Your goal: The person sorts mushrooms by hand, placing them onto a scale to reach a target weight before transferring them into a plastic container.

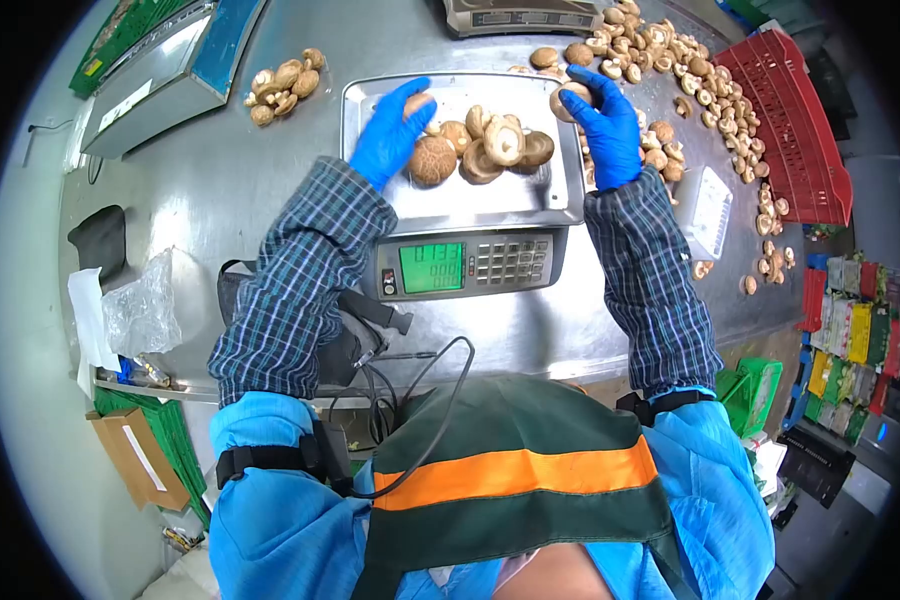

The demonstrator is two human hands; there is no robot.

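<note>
My left hand [392, 135], in a blue glove, is over the left side of the scale's metal tray [460, 208], its fingers closed on a brown mushroom [417, 104]. At the tray's upper right corner, my right hand [605, 125], also gloved, grips another mushroom [573, 101] between thumb and fingers. Several mushrooms [503, 140] lie in the middle of the tray between the hands. Below the tray, the scale's green display [432, 267] is lit.
A small mushroom pile [288, 80] lies at the upper left, a larger one [660, 45] at the upper right. Beside them stand a red crate [785, 125] and a white box [705, 212]. A second scale [520, 18] is at the top; cables [380, 385] hang at the near edge.
</note>
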